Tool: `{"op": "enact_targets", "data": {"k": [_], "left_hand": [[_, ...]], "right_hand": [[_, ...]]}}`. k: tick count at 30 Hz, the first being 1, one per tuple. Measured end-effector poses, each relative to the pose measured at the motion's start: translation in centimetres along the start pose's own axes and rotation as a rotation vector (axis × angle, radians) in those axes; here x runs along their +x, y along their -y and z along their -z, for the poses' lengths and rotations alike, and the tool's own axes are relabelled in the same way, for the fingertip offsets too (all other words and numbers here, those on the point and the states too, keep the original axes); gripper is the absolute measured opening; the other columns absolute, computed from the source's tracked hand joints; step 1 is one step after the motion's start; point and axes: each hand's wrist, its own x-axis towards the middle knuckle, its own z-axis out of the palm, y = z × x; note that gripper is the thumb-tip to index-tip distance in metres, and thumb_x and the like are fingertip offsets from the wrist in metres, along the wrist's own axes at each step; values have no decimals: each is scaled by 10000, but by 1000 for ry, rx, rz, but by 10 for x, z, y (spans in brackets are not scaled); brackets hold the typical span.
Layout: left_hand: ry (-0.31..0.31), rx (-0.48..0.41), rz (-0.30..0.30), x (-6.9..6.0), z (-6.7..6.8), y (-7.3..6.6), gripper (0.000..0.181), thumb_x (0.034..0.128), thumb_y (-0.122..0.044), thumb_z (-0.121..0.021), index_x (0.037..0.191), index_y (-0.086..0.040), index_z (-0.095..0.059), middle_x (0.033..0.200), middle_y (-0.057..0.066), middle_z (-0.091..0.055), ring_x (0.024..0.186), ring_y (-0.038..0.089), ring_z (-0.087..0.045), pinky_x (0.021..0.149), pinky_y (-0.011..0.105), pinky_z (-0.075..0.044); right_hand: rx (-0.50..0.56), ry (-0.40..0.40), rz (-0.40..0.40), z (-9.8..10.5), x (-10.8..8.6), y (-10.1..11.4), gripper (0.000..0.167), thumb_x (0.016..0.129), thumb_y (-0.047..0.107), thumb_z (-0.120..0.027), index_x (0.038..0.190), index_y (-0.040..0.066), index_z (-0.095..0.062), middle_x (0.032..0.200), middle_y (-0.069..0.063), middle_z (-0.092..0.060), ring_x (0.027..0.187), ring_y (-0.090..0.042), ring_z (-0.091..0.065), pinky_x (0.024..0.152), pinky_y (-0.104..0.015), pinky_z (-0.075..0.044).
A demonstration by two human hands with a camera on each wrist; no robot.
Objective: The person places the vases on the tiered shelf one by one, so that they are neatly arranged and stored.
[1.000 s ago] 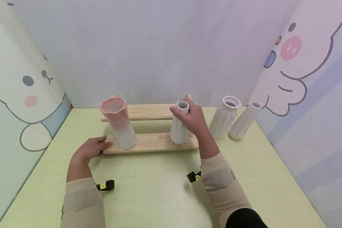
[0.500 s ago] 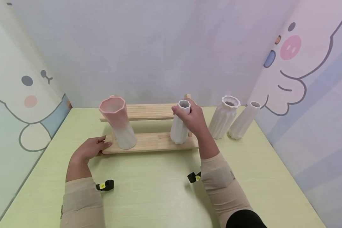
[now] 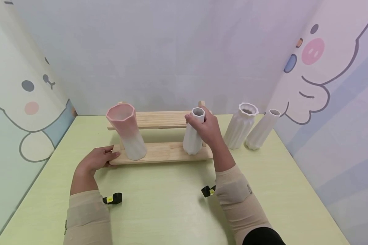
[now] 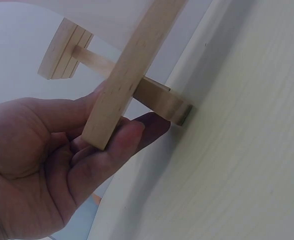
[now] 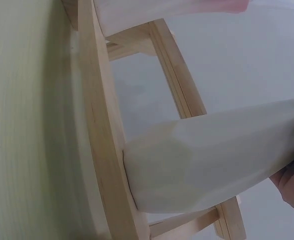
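Note:
A two-tier wooden shelf [image 3: 164, 152] stands on the table near the back wall. My left hand [image 3: 96, 159] grips the left end of its lower board; in the left wrist view the thumb lies on top of the board [image 4: 119, 87] and the fingers are curled beneath. Around the neck of a white faceted vase [image 3: 191, 141] my right hand [image 3: 208, 126] is wrapped. That vase's base [image 5: 162, 175] meets the right part of the lower board in the right wrist view. A pink-and-white vase [image 3: 133, 143] stands upright on the board's left part.
Right of the shelf, a white ruffled-rim vase [image 3: 240, 127] and a slim white vase [image 3: 262, 131] stand side by side on the pale green table [image 3: 159, 204]. Cartoon-printed walls [image 3: 171, 61] enclose the back and sides. A black wrist camera [image 3: 115, 198] juts from the left sleeve.
My right hand has tipped the top of the white faceted vase very slightly to the right. My left hand keeps its hold on the board, and the other vases have not moved.

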Motion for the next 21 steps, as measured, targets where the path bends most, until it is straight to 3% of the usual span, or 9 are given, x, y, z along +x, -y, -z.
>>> {"op": "enact_targets", "data": {"k": [21], "left_hand": [[13,-64,-7,4,0,2,853,970,-511,-551,1560,-47,-146,1452,268,-456,1095,255,-673,1095,683,-235]], "right_hand": [[43,-4,20,-2,0,-1,421,857,510,-679,1068,153,-600,931,-48,-711,868,-212,-655,756,-449,-559]]}}
